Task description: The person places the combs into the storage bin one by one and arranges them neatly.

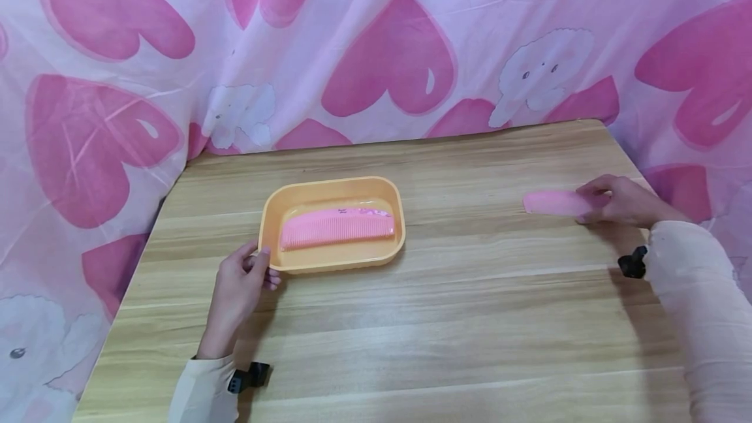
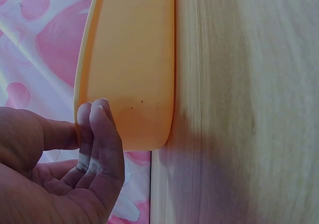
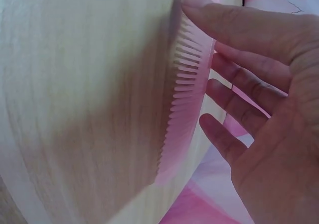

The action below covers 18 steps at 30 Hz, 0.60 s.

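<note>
My left hand (image 1: 235, 289) pinches the near left corner of a yellow-orange plastic tray (image 1: 331, 265), thumb at the rim and fingers against the outer wall, as the left wrist view shows. Inside the tray lies a pink comb (image 1: 337, 228) with its teeth toward me and some print along its spine. Far to the right, my right hand (image 1: 623, 201) holds a second pink comb (image 1: 552, 203) by its right end, close over the table. In the right wrist view, the thumb lies across this comb's teeth (image 3: 185, 89) and the other fingers are along its back.
The wood-grain table (image 1: 411, 338) runs back to a pink curtain (image 1: 282, 70) printed with hearts, which also hangs along both sides. Both wrists carry small black cameras. The right hand is near the table's right edge.
</note>
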{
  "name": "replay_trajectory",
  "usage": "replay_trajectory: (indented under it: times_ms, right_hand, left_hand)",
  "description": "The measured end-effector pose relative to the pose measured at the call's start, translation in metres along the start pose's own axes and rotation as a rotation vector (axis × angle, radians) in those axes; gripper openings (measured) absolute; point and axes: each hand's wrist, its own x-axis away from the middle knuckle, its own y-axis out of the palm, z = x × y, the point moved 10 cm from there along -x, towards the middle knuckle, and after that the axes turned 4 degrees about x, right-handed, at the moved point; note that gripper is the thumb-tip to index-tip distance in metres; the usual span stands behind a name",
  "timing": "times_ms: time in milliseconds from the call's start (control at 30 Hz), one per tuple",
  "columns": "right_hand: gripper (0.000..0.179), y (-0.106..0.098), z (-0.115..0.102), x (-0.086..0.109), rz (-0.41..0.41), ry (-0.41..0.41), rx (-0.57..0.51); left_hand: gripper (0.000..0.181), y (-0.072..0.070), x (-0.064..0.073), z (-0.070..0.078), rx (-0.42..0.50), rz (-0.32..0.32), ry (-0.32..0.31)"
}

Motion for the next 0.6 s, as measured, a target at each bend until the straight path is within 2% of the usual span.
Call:
replay_trajectory:
  times_ms: [333, 600]
  right_hand:
    - [0.059, 0.001, -0.008, -0.002, 0.016, -0.054, 0.015]
    - [0.061, 0.008, -0.013, -0.008, -0.032, -0.049, 0.014]
  left_hand:
    - [0.047, -0.001, 0.000, -0.001, -0.003, 0.004, -0.015]
    - [0.045, -0.001, 0.000, 0.001, -0.004, 0.002, 0.017]
